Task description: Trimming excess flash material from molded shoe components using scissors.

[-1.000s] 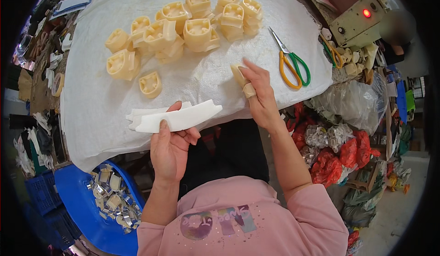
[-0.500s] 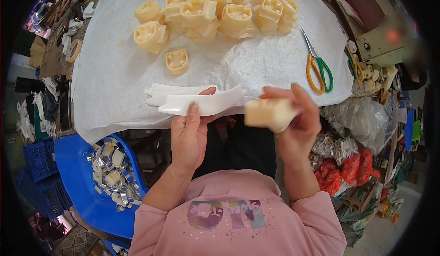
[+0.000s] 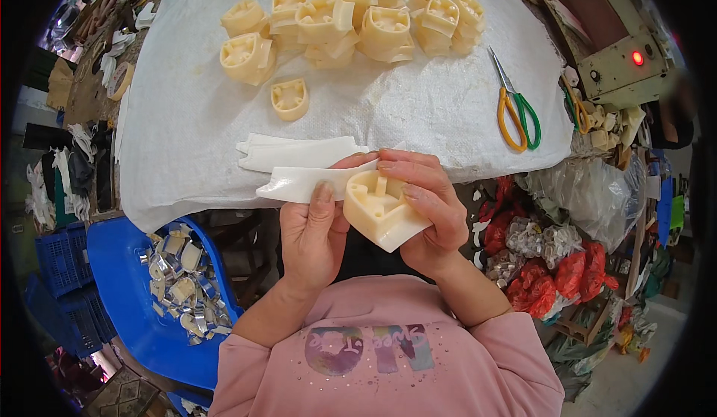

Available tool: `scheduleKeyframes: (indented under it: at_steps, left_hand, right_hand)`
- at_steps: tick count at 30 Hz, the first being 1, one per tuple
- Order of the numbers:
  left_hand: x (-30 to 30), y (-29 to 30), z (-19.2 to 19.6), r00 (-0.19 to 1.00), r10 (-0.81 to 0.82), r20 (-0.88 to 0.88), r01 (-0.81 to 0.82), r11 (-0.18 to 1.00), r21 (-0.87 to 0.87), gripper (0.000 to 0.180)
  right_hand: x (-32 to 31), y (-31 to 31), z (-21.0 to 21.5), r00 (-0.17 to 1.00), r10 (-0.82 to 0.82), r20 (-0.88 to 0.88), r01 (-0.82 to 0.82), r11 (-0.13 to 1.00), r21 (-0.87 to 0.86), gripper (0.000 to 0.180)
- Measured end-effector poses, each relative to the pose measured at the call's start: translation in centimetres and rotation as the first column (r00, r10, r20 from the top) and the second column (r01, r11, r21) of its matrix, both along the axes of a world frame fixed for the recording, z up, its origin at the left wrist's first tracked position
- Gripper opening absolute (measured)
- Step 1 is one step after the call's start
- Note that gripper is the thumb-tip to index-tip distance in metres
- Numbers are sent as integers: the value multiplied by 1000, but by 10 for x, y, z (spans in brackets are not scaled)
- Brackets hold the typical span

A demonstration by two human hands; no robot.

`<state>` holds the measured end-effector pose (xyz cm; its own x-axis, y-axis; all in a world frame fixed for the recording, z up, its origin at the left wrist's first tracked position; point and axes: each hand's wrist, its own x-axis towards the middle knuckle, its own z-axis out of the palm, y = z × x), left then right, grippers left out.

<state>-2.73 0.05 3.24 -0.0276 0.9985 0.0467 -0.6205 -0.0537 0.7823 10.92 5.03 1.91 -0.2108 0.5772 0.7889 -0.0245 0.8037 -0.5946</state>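
Head view: a second ago the right hand (image 3: 429,208) was stretched out over the desk (image 3: 187,118), by the scissors. Now it has come back close to the body, and it grips one cream plastic block (image 3: 381,212) with its fingers curled round the far side. The block has come off the desk and sits in the air just beside the left hand (image 3: 314,230). That hand has barely moved. It is closed on a white strip (image 3: 306,182), thumb on top, and the strip's end touches the top of the block. So the two things have been brought together, and it looks like the strip and the block are about to be joined.

Now the counting. One block is in the right hand. One small cream piece (image 3: 289,97) lies alone on the desk, past the left hand. Farther out is a heap of cream pieces (image 3: 358,17), about a dozen; they overlap, so I cannot count them exactly. Two more white strips (image 3: 295,152) seem to lie on the desk just past the left hand's fingertips, under the one being held. One pair of scissors (image 3: 515,111) with green and yellow handles lies out past the right hand. Below the left hand, down off the desk, one blue tub (image 3: 127,297) holds many small shiny bits, too many to count.
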Motion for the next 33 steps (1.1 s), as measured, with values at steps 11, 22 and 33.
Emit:
scheduleKeyframes:
  at_steps: [11, 22, 33]
  left_hand:
    - [2, -2, 2, 1000, -10, 6, 10, 999, -36, 45]
    - [8, -5, 7, 993, 2, -118, -15, 994, -112, 47]
    - [-4, 2, -2, 916, 153, -372, -155, 988, 25, 40]
  right_hand:
    - [5, 0, 3, 999, -21, 46, 21, 1000, 0, 48]
    - [9, -1, 0, 924, -281, 260, 238, 954, 185, 31]
    - [24, 9, 3, 900, -323, 291, 267, 939, 216, 34]
